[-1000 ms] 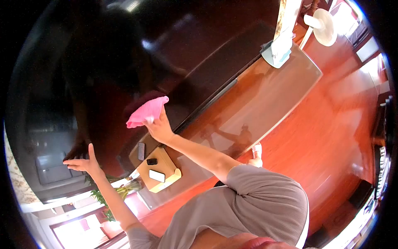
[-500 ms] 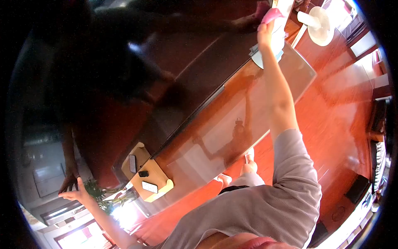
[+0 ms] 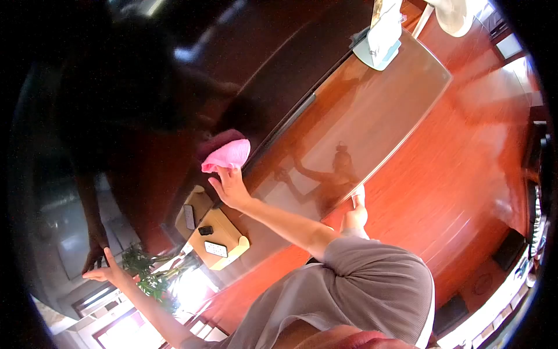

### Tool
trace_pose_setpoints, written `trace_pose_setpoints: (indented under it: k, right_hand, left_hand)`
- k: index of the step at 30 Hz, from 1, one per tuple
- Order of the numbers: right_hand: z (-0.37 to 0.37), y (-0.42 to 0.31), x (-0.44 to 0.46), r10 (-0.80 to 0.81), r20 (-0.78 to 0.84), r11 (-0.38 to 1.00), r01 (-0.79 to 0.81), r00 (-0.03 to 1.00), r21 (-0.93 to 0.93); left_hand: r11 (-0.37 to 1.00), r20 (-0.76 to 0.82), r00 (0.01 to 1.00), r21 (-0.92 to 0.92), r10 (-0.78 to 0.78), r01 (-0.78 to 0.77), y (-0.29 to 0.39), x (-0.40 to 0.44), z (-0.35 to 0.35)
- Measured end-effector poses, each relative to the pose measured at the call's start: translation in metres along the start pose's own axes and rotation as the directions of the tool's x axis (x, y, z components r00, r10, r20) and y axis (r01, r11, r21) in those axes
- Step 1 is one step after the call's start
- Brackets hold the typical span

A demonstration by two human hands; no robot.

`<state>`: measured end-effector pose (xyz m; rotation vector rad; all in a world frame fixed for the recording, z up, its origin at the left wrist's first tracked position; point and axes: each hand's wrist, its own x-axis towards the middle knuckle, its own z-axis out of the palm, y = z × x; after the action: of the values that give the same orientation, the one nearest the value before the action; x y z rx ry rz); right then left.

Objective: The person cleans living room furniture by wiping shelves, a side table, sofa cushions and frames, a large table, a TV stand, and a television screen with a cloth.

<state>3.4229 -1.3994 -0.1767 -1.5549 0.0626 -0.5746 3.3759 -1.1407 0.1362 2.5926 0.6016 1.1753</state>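
Note:
A large, glossy dark TV screen fills the upper left and mirrors my arms. My right hand presses a bunched pink cloth against the screen near its lower edge; some fingers are hidden behind the cloth. At the far left, my left hand has its thumb and fingers stretched apart, with the fingertips on or very near the screen. Its reflection meets it there. Nothing is in that hand.
Below the screen stands a glossy brown cabinet. On it are a wooden tray-like stand with a white remote and a small black object, and a white device. A fan and a plant are nearby.
My right hand has swept the pink cloth from the upper right down and left across the screen. My left hand has stayed in nearly the same place.

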Motion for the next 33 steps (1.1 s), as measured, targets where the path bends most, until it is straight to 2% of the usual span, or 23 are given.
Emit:
trace_pose_setpoints:
  k: [1,3,4,5,6,8,11,14,15,16,17,18,19,21,23,25,27,29,30,31,33]
  right_hand:
    - [0.007,0.003,0.001,0.005,-0.008,1.0,-0.005,1.0,0.004]
    - [0.002,-0.004,0.03,0.073,-0.259,0.994,-0.093,0.963,-0.065]
    - [-0.005,0.018,0.044,0.182,-0.12,0.98,-0.19,0.976,-0.057]
    - [-0.039,0.024,0.073,0.229,0.049,0.973,-0.226,0.972,-0.054]
    - [-0.049,0.032,0.097,0.129,-0.321,0.989,-0.145,0.938,-0.028]
    - [-0.102,0.075,0.153,0.082,-0.368,0.988,-0.124,0.926,-0.092]
    - [-0.2,0.132,0.236,-0.105,-0.415,0.977,0.015,0.904,-0.215]
    - [-0.299,0.179,0.326,-0.255,-0.506,0.955,0.134,0.824,-0.264]
    - [-0.323,0.196,0.35,-0.262,-0.546,0.957,0.143,0.796,-0.251]
    - [-0.341,0.208,0.365,-0.273,-0.585,0.958,0.16,0.764,-0.237]
    - [-0.352,0.206,0.369,-0.059,-0.603,0.992,-0.023,0.795,-0.127]
    - [-0.348,0.207,0.369,-0.044,-0.631,0.995,-0.025,0.775,-0.099]
    - [-0.343,0.208,0.366,-0.026,-0.656,0.997,-0.027,0.754,-0.071]
    - [-0.334,0.205,0.355,-0.041,-0.6,0.999,0.013,0.799,-0.051]
    - [-0.318,0.195,0.333,-0.058,-0.548,0.998,0.05,0.834,-0.03]
    - [-0.275,0.182,0.301,-0.043,-0.641,0.997,-0.01,0.766,-0.079]
    - [-0.233,0.174,0.264,-0.116,-0.628,0.984,0.001,0.77,-0.18]
    - [-0.186,0.166,0.22,-0.11,-0.602,0.974,-0.033,0.791,-0.222]
    - [-0.16,0.157,0.197,-0.09,-0.629,0.972,-0.071,0.772,-0.226]
    - [-0.134,0.143,0.176,-0.018,-0.641,0.984,-0.099,0.767,-0.146]
    - [-0.075,0.122,0.126,0.154,-0.611,0.964,-0.253,0.777,-0.078]
  left_hand:
    - [1.0,0.002,1.0,0.002,0.009,-0.009,-0.003,0.001,0.0]
    - [1.0,0.003,1.0,0.015,-0.001,0.001,0.0,-0.001,-0.002]
    - [0.995,-0.002,1.0,0.101,0.004,-0.004,-0.005,0.002,-0.004]
    - [0.995,-0.002,1.0,0.1,0.002,-0.002,-0.005,0.001,-0.005]
    - [0.996,-0.007,1.0,0.087,-0.011,0.011,-0.003,0.0,-0.004]
    - [0.997,-0.004,1.0,0.07,-0.03,0.03,0.004,-0.003,-0.003]
    - [0.995,0.003,0.999,0.095,-0.042,0.041,0.015,-0.01,-0.005]
    - [0.993,0.016,0.998,0.103,-0.056,0.054,0.014,-0.009,-0.005]
    - [0.992,0.019,0.997,0.107,-0.071,0.068,0.013,-0.008,-0.005]
    - [0.972,0.013,1.0,0.234,-0.011,0.007,-0.004,0.003,-0.009]
    - [0.932,0.015,0.999,0.358,0.049,-0.051,-0.005,0.003,-0.012]
    - [0.964,0.029,0.999,0.263,0.038,-0.044,-0.009,0.002,-0.012]
    - [0.96,0.032,0.999,0.277,0.028,-0.036,-0.012,0.002,-0.012]
    - [0.914,0.022,1.0,0.406,0.009,-0.017,-0.007,0.002,-0.013]
    - [0.975,0.033,0.997,0.217,-0.065,0.057,0.014,-0.009,-0.008]
    - [0.982,0.007,0.998,0.183,-0.057,0.055,0.02,-0.013,-0.005]
    - [0.989,-0.002,0.997,0.126,-0.075,0.074,0.032,-0.019,0.0]
    - [0.989,-0.041,0.999,0.147,-0.016,0.022,0.017,-0.016,0.001]
    - [0.998,-0.036,0.999,0.056,0.026,-0.024,0.011,-0.014,0.003]
    - [0.998,-0.045,0.999,0.056,0.025,-0.022,0.012,-0.012,0.005]
    - [0.996,-0.042,0.999,-0.09,-0.021,0.017,0.022,-0.017,0.009]
